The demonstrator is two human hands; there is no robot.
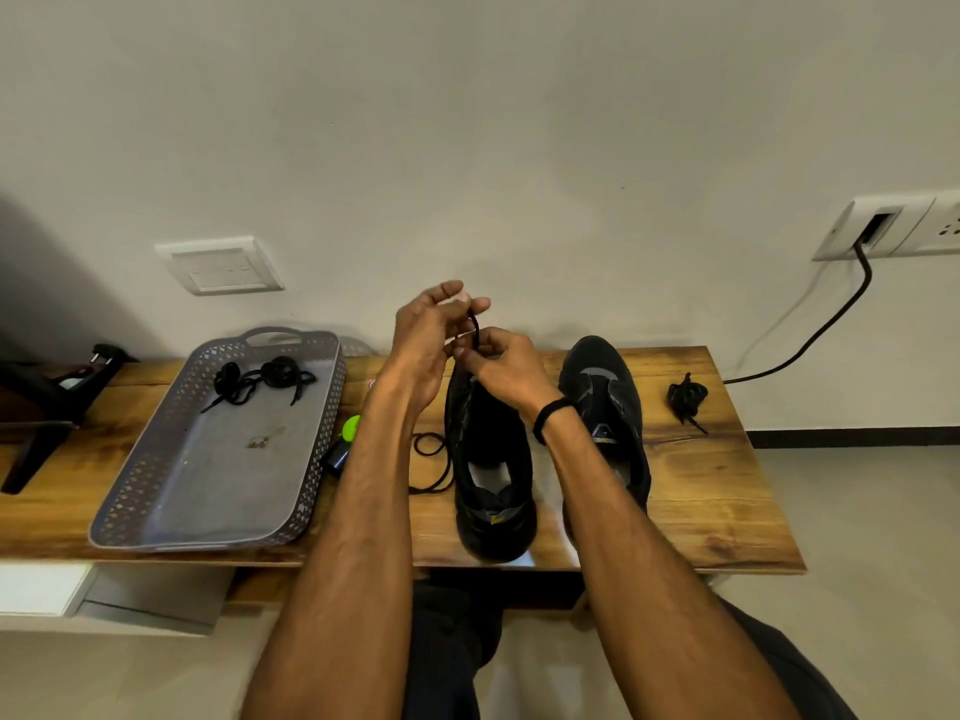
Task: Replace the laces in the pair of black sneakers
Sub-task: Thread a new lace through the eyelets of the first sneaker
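Observation:
Two black sneakers stand on the wooden table (717,491), toes pointing to the wall. Over the toe end of the left sneaker (491,480), my left hand (431,340) and my right hand (501,361) both pinch a black lace (474,324) that loops up between them. More of this lace trails on the table to the left of that shoe, as a lace tail (431,459). The right sneaker (608,407) stands beside it, untouched. A bundled black lace (685,400) lies at the table's right end.
A grey perforated tray (208,480) on the left holds two coiled black laces (260,379). A small green and black object (345,444) lies between tray and left arm. A dark stand (47,407) sits at far left. A black cable (831,324) hangs from the wall socket.

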